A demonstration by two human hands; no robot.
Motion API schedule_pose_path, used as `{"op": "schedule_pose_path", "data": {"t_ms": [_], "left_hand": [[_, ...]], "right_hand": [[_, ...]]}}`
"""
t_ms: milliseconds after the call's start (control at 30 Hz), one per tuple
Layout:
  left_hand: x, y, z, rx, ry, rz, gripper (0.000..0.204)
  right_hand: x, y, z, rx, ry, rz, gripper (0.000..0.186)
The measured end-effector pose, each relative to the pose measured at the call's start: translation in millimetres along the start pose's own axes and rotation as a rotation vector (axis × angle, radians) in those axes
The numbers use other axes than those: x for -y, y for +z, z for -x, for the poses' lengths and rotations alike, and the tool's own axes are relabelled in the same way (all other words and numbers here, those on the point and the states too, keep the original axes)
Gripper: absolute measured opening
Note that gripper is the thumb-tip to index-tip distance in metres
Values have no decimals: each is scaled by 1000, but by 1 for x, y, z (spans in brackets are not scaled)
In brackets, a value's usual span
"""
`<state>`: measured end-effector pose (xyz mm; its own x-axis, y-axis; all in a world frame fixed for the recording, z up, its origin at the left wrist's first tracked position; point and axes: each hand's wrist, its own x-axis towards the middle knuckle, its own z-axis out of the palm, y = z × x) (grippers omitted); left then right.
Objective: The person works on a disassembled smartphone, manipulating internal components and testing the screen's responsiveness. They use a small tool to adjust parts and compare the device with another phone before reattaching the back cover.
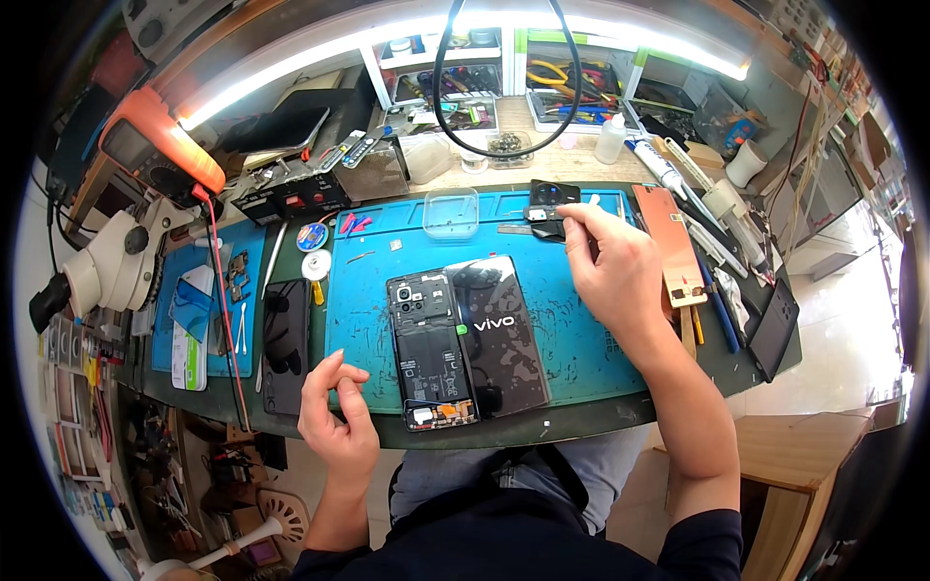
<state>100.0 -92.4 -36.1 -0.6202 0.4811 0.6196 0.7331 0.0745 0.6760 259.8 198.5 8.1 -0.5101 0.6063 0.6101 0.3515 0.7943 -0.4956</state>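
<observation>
An opened smartphone (426, 339) lies on the blue repair mat, its battery, camera block and lower orange flex parts exposed. Against its right side rests a glossy dark back cover (499, 334). Beyond them, my right hand (610, 261) pinches the edge of a small black phone part (542, 214), though the fingertips partly hide the grip. Just behind that part is another black piece (555, 191). My left hand (339, 412) hovers at the bench's front edge, left of the phone, with loosely curled fingers apart and nothing visible in them.
A clear plastic box (450, 213) stands at the mat's back. A dark phone (287, 334) lies left, a copper-coloured panel (671, 242) right. An orange multimeter (160, 145) with a red lead and a white microscope (107, 252) crowd the left. A black cable loop (441, 92) hangs overhead.
</observation>
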Motion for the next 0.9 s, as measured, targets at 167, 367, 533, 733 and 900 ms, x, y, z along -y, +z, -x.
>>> {"op": "schedule_pose_path", "data": {"t_ms": [167, 367, 533, 733, 900], "left_hand": [[0, 0, 1, 1, -7, 6, 36], [0, -1, 1, 6, -14, 10, 36], [0, 0, 1, 27, 8, 4, 35], [0, -1, 1, 25, 0, 3, 35], [1, -1, 2, 31, 1, 10, 35]], "right_hand": [[0, 0, 0, 5, 6, -9, 16], [0, 0, 0, 12, 7, 1, 16], [3, -2, -1, 20, 20, 11, 15], [2, 1, 0, 30, 14, 6, 13], [-2, 1, 1, 28, -10, 8, 16]]}}
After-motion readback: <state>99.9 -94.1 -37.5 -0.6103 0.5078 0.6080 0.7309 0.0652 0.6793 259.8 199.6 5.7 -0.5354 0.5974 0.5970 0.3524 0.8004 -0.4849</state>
